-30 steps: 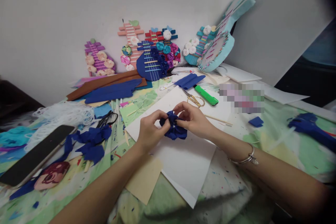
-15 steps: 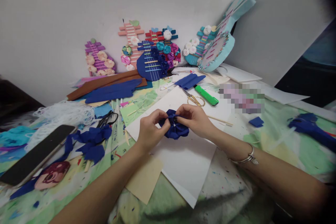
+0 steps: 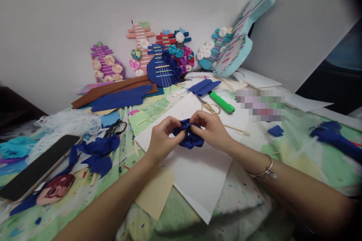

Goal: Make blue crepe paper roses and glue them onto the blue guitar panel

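Between my two hands is a dark blue crepe paper flower [image 3: 191, 141], held over white sheets of paper [image 3: 203, 173]. My left hand [image 3: 164, 135] pinches its left side with thumb and fingertips. On the flower's upper right, my right hand [image 3: 210, 128] pinches the petals. A small pale spot shows at the flower's middle. Just beyond my right hand lie gold-handled scissors [image 3: 211, 108] and a green utility knife [image 3: 222, 101]. A thin wooden stick [image 3: 236, 129] rests to the right of that hand.
Several small decorated guitars [image 3: 161, 69] lean on the wall, and a larger light blue one [image 3: 237, 54] stands right of them. Blue crepe paper [image 3: 121, 97] lies at the back left. A phone [image 3: 42, 165], white cord [image 3: 65, 128] and blue scraps [image 3: 98, 154] cover the left side.
The flower has tipped slightly in my fingers, and its petals look a little flatter. Both hands keep their pinch and have barely shifted.
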Motion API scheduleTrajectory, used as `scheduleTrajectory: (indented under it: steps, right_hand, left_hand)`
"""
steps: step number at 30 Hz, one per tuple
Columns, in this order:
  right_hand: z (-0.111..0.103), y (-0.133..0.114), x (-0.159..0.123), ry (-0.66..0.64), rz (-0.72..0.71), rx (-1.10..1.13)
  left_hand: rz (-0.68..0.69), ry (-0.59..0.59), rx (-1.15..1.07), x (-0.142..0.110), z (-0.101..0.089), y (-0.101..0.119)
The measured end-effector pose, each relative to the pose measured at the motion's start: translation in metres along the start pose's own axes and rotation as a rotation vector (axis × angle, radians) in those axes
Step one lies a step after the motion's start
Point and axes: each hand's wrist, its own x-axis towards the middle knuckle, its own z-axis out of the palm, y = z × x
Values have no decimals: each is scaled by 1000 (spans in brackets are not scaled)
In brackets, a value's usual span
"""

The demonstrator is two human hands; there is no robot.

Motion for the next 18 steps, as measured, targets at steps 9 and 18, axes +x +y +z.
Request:
scheduleTrajectory:
  steps: [9,18]
  right_hand:
    - [-1,0,0,-42,3,5]
    - [-1,0,1,-38,4,-38]
  left_hand:
    - [-159,-6,-158,4,-5,-3]
    - [-221,26,-164,4,-4,-3]
